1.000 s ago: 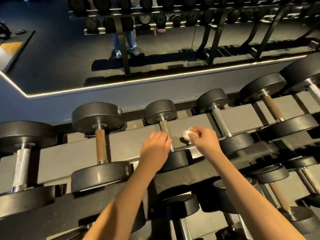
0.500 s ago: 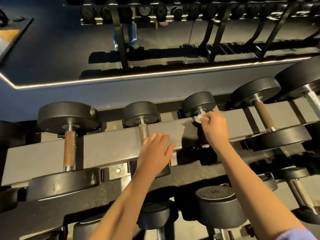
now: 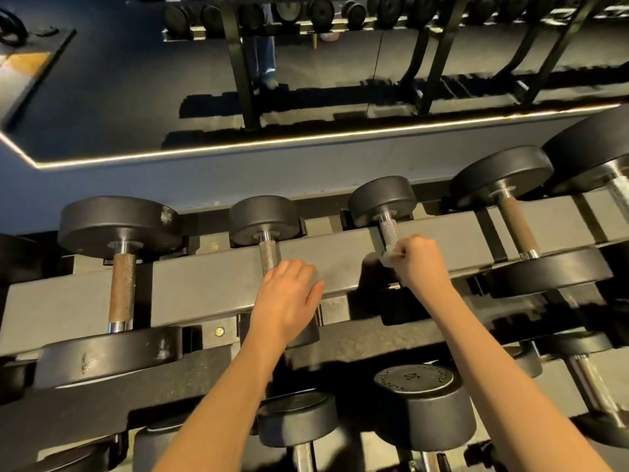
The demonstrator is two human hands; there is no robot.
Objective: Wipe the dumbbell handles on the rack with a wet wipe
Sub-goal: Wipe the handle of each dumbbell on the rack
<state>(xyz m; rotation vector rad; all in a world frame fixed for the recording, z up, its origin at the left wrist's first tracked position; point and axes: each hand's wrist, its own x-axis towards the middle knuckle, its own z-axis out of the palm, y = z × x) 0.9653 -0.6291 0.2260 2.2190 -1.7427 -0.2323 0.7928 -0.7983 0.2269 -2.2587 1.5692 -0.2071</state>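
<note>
**Wipe pressed to a knurled handle on the top rack**

The dumbbell rack (image 3: 211,287) spans the view, with black dumbbells in a row along its upper tier. The left hand (image 3: 286,298) lies flat and unclenched over the rail, fingers loose, covering the lower end of one silver handle (image 3: 269,255). The right hand (image 3: 420,262) is clenched around the white wet wipe (image 3: 388,255), holding it against the neighbouring silver handle (image 3: 389,229).

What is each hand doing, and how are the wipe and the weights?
Right hand: closed on the wet wipe, at a handle.
Wet wipe: crumpled, pressed against the silver handle.
Left hand: open, resting on the neighbouring dumbbell.
Brown-handled dumbbell: lying on the rack, untouched.
</note>
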